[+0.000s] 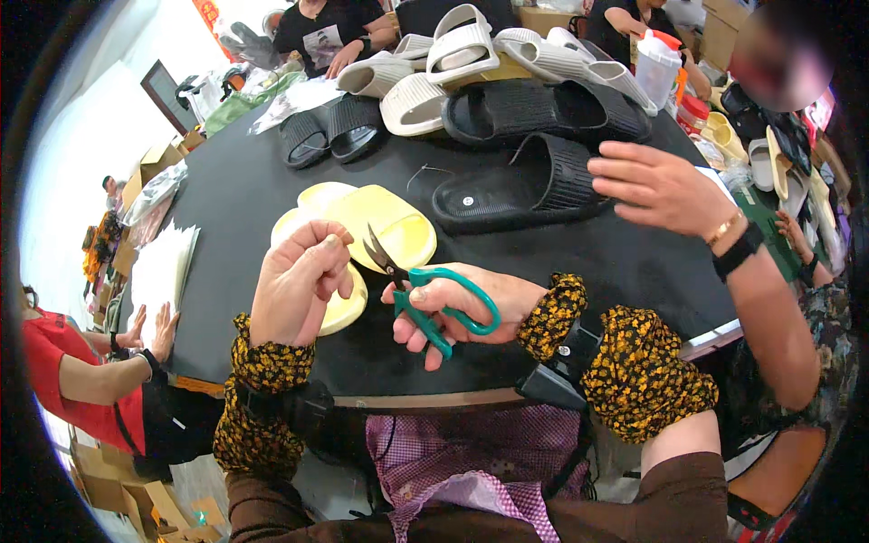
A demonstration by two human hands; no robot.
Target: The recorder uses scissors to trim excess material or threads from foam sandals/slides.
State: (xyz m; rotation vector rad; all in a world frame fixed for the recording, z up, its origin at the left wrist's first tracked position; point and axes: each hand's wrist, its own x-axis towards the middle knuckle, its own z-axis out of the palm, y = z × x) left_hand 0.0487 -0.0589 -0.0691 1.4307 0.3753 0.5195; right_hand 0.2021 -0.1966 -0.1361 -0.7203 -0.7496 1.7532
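My right hand grips a pair of scissors with green looped handles. The short dark blades are parted and point up and left, toward my left hand. That hand is closed in a pinch, thumb against fingers; what it holds, if anything, is too small to make out. Pale yellow slippers lie on the table just beyond and below both hands, partly covered by the left one. Patterned black-and-yellow sleeve covers wrap both my forearms.
On the black table, a co-worker's hand reaches from the right to a large black slipper. A small black pair and piled white slippers lie farther back. At left, another person's hands rest by white sheets.
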